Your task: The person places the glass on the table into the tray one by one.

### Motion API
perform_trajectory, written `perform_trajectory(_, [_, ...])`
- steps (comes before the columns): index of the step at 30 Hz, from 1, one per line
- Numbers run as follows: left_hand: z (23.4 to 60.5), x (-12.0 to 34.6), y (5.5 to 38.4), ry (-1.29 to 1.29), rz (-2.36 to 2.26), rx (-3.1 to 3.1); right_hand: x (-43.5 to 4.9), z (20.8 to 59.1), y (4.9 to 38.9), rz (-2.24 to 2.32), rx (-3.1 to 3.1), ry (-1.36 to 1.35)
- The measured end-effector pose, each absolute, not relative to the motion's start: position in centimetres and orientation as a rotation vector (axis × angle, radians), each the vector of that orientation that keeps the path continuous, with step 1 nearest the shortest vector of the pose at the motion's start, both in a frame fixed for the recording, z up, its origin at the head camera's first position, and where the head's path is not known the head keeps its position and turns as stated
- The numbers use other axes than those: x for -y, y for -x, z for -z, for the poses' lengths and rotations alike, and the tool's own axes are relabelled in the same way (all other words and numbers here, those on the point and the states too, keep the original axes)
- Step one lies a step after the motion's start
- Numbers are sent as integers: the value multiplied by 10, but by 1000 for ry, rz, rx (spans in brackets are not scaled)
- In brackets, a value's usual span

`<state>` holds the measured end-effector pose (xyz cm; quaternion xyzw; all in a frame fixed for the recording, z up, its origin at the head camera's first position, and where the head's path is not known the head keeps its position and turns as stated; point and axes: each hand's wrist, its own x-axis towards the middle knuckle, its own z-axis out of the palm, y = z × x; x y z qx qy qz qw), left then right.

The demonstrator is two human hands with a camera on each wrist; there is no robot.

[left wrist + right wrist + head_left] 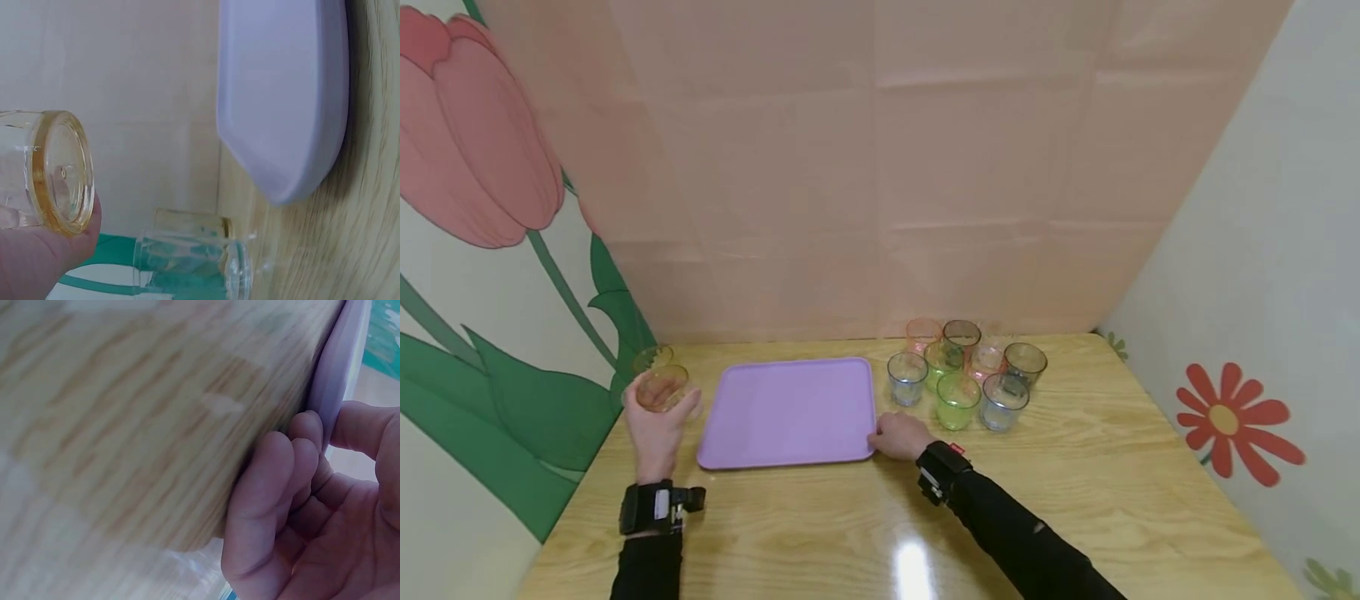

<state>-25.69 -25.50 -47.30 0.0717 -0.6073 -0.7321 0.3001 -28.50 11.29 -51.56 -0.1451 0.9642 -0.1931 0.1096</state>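
My left hand (655,433) holds an amber-tinted drinking glass (662,398) to the left of a purple tray (790,414). In the left wrist view that glass (62,172) is raised off the table, its round base facing the camera. Beyond it stand a clear glass (187,269) and a yellowish glass (187,220) on the table. My right hand (901,435) is at the tray's front right corner. In the right wrist view, thumb and fingers (265,481) pinch the tray's rim (334,372).
Several tinted glasses stand grouped right of the tray, among them a green glass (957,404), a bluish glass (1002,404), a dark glass (1027,360) and a pink glass (922,331). A covered wall (872,208) rises behind the wooden table (820,533).
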Motion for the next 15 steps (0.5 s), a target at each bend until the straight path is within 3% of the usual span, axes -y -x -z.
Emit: perform_trajectory(15, [475, 242, 293, -192, 1911, 1863, -112, 522, 288, 630, -2823, 467])
